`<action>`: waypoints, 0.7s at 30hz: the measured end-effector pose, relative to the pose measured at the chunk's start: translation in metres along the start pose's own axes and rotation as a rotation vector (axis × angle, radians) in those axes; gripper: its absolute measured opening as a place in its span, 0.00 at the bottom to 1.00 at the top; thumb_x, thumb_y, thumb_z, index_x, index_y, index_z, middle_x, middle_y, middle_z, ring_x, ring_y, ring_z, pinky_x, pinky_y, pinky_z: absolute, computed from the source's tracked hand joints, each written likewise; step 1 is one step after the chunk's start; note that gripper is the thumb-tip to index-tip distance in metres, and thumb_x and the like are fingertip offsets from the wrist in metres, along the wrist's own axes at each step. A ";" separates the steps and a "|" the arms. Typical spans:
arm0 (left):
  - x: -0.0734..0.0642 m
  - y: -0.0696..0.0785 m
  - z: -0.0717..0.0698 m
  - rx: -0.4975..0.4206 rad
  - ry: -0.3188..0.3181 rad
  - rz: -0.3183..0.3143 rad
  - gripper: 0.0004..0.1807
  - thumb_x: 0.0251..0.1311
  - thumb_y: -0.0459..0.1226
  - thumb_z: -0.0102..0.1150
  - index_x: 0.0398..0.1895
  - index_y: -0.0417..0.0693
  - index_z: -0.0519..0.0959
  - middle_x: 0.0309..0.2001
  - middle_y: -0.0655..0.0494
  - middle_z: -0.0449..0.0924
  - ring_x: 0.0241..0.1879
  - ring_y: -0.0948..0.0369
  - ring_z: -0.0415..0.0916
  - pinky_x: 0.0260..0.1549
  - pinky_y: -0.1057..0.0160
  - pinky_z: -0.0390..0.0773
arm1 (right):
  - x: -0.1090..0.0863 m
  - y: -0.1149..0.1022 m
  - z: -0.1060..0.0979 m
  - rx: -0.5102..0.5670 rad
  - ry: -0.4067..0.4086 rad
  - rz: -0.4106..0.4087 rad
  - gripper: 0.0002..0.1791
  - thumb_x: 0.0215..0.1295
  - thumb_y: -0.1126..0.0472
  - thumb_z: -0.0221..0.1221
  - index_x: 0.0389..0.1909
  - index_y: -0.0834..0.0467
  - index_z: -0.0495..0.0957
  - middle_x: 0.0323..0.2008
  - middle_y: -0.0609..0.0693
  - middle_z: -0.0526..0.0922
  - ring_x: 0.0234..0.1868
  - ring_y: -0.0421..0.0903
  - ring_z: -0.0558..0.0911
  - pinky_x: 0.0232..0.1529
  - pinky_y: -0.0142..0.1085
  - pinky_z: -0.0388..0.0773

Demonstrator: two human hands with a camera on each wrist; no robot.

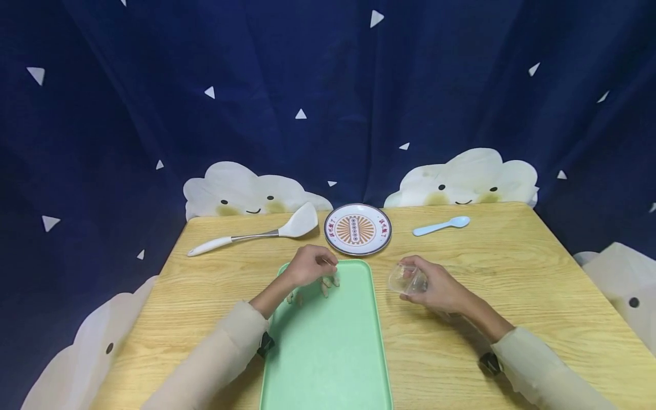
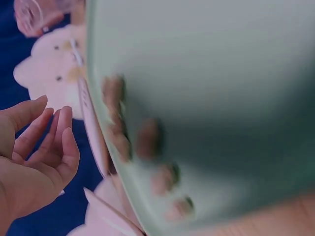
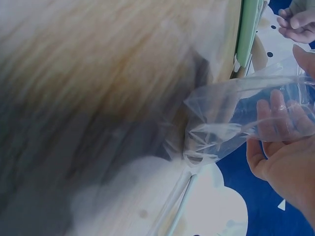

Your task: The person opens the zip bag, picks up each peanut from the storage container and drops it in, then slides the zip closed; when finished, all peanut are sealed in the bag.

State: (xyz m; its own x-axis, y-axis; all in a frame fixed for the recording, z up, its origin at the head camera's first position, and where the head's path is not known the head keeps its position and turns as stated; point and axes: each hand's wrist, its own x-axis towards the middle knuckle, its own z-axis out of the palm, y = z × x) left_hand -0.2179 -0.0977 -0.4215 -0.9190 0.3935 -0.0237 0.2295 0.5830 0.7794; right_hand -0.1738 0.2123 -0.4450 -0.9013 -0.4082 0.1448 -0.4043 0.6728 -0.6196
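Above the far left part of the green tray (image 1: 328,347), my left hand (image 1: 310,265) hovers with thumb and fingers loosely bent and apart. Nothing lies between them in the left wrist view. Several small tan pieces that look like peanuts in their shells (image 1: 325,288) lie on the tray beneath this hand, blurred in the left wrist view. To the right of the tray, my right hand (image 1: 435,285) grips a clear cup (image 1: 402,278), fingers and thumb around its side. The cup is tilted, its round opening facing left toward the tray.
Beyond the tray stands a white plate (image 1: 357,229) with a red printed pattern. A white spatula (image 1: 298,221) with a metal shaft lies left of it, and a light blue spoon (image 1: 441,225) right of it. A dark blue curtain (image 1: 328,68) hangs behind the wooden table (image 1: 512,273).
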 end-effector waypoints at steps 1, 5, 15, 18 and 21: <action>0.000 -0.004 -0.003 0.006 0.006 -0.011 0.08 0.56 0.33 0.64 0.37 0.39 0.83 0.36 0.51 0.85 0.35 0.60 0.80 0.35 0.66 0.78 | 0.000 0.000 0.000 0.003 0.001 0.002 0.36 0.45 0.55 0.72 0.57 0.55 0.70 0.39 0.45 0.81 0.48 0.49 0.79 0.53 0.50 0.73; 0.000 -0.018 -0.011 0.035 0.042 -0.074 0.08 0.54 0.35 0.65 0.36 0.41 0.83 0.36 0.52 0.85 0.34 0.60 0.80 0.35 0.65 0.78 | 0.000 0.001 0.002 0.003 0.007 0.002 0.36 0.45 0.55 0.72 0.57 0.57 0.70 0.40 0.47 0.82 0.49 0.51 0.79 0.54 0.52 0.73; 0.001 -0.034 -0.013 0.083 0.010 -0.218 0.07 0.50 0.29 0.66 0.34 0.44 0.84 0.34 0.54 0.84 0.35 0.61 0.78 0.38 0.63 0.78 | 0.000 0.001 0.002 0.005 -0.005 0.017 0.36 0.45 0.54 0.72 0.57 0.55 0.70 0.41 0.47 0.82 0.49 0.51 0.79 0.54 0.51 0.73; 0.001 -0.036 -0.012 0.103 -0.004 -0.241 0.07 0.48 0.29 0.67 0.32 0.44 0.83 0.32 0.55 0.83 0.35 0.61 0.77 0.40 0.63 0.78 | 0.000 0.001 0.001 0.001 -0.007 0.017 0.36 0.45 0.54 0.72 0.57 0.55 0.70 0.41 0.47 0.82 0.49 0.50 0.79 0.54 0.51 0.73; 0.000 -0.038 -0.010 0.135 -0.007 -0.241 0.07 0.47 0.28 0.68 0.31 0.44 0.83 0.31 0.55 0.82 0.34 0.61 0.77 0.39 0.63 0.78 | 0.000 0.000 0.001 0.003 -0.007 0.023 0.36 0.45 0.54 0.72 0.57 0.55 0.70 0.41 0.47 0.82 0.49 0.50 0.79 0.54 0.51 0.73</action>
State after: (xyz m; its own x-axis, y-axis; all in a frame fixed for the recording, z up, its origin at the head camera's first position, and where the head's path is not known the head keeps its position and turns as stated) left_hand -0.2296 -0.1272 -0.4453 -0.9503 0.2364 -0.2028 0.0455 0.7494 0.6605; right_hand -0.1739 0.2114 -0.4457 -0.9091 -0.3975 0.1249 -0.3832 0.6799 -0.6253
